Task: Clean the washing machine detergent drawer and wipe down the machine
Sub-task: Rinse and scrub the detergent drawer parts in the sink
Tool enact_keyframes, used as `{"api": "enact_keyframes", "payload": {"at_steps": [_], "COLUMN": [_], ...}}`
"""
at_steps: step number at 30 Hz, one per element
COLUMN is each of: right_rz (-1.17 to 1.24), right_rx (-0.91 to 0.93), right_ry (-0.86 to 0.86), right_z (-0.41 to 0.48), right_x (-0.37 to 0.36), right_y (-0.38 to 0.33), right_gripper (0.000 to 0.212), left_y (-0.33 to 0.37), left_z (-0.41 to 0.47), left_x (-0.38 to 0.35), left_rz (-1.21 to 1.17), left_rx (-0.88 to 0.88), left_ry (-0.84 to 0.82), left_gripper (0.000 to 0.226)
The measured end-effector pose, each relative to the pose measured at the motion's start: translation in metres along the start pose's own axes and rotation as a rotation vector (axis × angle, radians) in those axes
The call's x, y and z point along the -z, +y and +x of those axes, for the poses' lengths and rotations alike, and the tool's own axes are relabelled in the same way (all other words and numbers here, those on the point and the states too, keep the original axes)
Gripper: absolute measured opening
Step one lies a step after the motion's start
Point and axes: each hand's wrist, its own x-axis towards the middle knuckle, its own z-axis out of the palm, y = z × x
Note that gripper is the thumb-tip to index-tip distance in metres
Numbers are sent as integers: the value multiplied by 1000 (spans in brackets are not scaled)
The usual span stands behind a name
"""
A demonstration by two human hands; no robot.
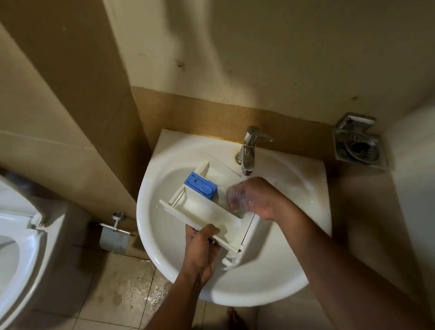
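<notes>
Your left hand [202,245] is clamped around the near edge of the detergent drawer [208,212], fingers wrapped over the front panel side, holding it tilted across the bowl of the sink [273,280]. Your right hand [255,197] is at the far side of the drawer right under the tap [250,150], and honestly I can't tell whether it's pinching anything: the fingers are blurred and washed out by running water, so it could be rubbing the plastic bare or holding a small cloth or brush. So you look to be in the rinse-and-scrub step, drawer out of the machine and sitting in the basin, with the blue softener insert [200,185] in place at the far end. Next move, I'd guess, is popping that blue piece out or at least working water under it, since gunk tends to hide there, and that needs the left hand steady while the right does the picking. The washing machine itself isn't in view at all, so the wipe-down looks like it's yet to come. The underside of the drawer is hidden, and the floor [133,288] by the sink looks wet, so watch your footing next to the toilet [16,242].
</notes>
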Motion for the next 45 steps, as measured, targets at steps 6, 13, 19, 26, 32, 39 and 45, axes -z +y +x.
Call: {"api": "enact_keyframes", "payload": {"at_steps": [6, 13, 19, 26, 32, 39, 45], "right_rz": [286, 1041, -625, -801, -378, -453, -456], "right_rx": [11, -55, 251, 805, 329, 502, 475], "right_ry": [299, 56, -61, 672, 279, 300, 428], "right_z": [-2, 6, -35, -86, -108, -137, -146], "right_x": [-12, -16, -2, 71, 88, 78, 77], "right_y": [-1, -7, 10, 5, 6, -13, -8], "right_gripper": [14, 22, 22, 38, 69, 46, 68], "left_y": [1, 2, 4, 17, 38, 72, 102], "left_z": [0, -2, -6, -44, -79, -99, -101], "left_x": [-1, -2, -7, -25, -36, -55, -68], "left_rz": [-41, -66, -63, -44, 133, 103, 210], "left_rx": [9, -4, 27, 287, 377, 406, 442], "left_ry": [1, 20, 43, -41, -223, -400, -427], "left_gripper": [49, 52, 52, 33, 21, 28, 27]}}
